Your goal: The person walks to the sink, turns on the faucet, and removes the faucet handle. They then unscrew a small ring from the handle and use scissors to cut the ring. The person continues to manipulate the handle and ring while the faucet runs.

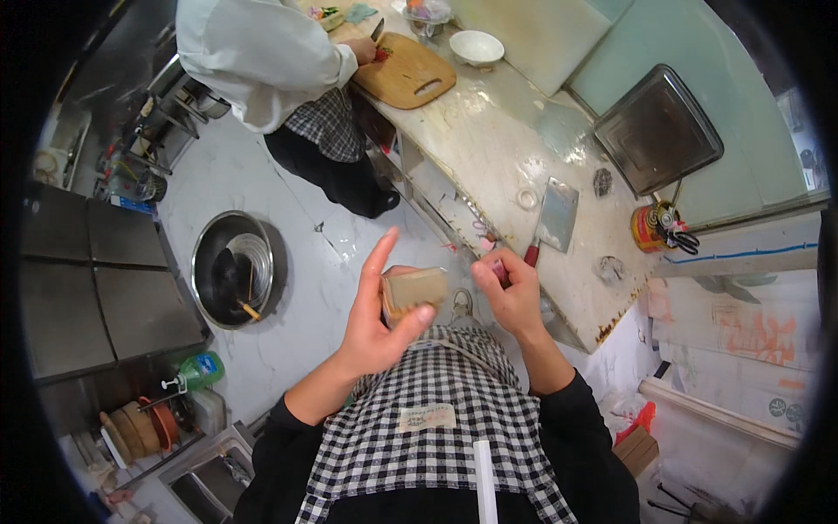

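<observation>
My left hand [371, 327] is closed round a tan, box-shaped thing [416, 290], held in front of my waist. Its edge looks see-through, and I cannot tell whether it is a filled jar or a solid block. The fingers of my right hand [513, 293] are curled round a small dark-red thing [500, 272], mostly hidden in the fist, beside the counter's front edge. Just beyond that hand, a cleaver [557, 216] with a red handle lies flat on the pale counter [489, 131].
A person in a white top [262, 61] cuts red food on a wooden board [406, 72] at the far left of the counter. A white bowl [477, 47], dark tray [659, 131] and tin with scissors [655, 229] stand there too. A wok-filled basin [202, 271] sits on the floor.
</observation>
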